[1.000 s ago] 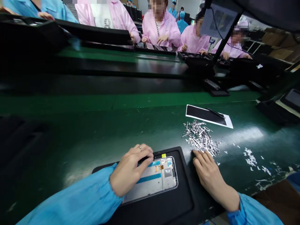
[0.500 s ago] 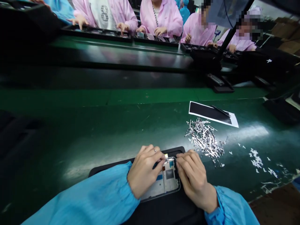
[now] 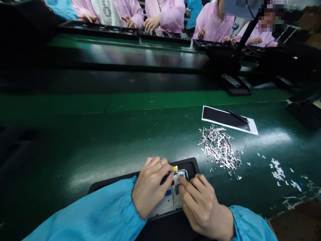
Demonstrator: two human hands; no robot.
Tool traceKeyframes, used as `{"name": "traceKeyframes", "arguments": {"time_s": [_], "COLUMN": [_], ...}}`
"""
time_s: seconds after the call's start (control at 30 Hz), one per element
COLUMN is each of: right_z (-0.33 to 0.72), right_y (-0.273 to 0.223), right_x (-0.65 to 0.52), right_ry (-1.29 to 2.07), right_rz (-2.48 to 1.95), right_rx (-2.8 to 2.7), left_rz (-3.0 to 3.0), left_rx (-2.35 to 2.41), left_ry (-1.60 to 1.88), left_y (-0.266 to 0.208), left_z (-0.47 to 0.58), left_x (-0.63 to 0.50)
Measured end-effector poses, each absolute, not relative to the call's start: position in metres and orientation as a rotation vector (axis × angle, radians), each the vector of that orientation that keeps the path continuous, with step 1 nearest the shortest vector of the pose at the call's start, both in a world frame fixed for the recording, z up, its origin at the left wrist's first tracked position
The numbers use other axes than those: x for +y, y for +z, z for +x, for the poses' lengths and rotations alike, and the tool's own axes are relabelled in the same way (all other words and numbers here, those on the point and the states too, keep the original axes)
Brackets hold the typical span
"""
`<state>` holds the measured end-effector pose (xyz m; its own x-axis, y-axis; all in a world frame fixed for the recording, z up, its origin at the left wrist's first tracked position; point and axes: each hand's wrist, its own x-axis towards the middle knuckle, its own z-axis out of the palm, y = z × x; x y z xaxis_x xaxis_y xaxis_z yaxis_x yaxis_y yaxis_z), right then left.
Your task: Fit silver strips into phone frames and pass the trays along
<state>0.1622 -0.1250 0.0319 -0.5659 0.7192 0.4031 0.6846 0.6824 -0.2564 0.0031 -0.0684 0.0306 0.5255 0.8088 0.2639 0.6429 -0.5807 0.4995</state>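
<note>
A silver phone frame (image 3: 164, 205) with blue and dark patches lies in a black tray (image 3: 192, 164) in front of me. My left hand (image 3: 152, 187) rests over its upper left part, fingers curled and thumb bent in, gripping the frame by its far edge. A small yellow tab (image 3: 175, 168) sticks out beside those fingers. My right hand (image 3: 204, 204) is closed, its thumb and index fingertips pressed together on the inner face of the frame near the right end. Whatever may be between these fingertips is hidden.
Right of the tray lies a heap of small metal strips (image 3: 220, 147), with scattered white bits (image 3: 278, 172) beyond. Behind the heap, tweezers (image 3: 237, 116) rest on a black sheet with white edges (image 3: 215, 116). Co-workers in pink (image 3: 167, 16) work across the bench at black trays (image 3: 100, 30).
My right hand has moved left and nearer to me, from the frame's right edge onto its inner face. My left hand stays on the frame. The view has shifted slightly.
</note>
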Motion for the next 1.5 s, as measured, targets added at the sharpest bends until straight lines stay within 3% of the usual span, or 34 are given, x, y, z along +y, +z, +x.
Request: {"name": "traceKeyframes", "arguments": {"time_s": [1.5], "right_z": [0.1588], "right_y": [0.0287], "right_x": [-0.1268], "right_ry": [-0.099], "right_rz": [-1.120], "right_rx": [-2.571], "left_rz": [2.381], "left_rx": [1.142], "left_ry": [0.756], "left_y": [0.0310], "left_z": [-0.0010], "left_x": [-0.0719]}}
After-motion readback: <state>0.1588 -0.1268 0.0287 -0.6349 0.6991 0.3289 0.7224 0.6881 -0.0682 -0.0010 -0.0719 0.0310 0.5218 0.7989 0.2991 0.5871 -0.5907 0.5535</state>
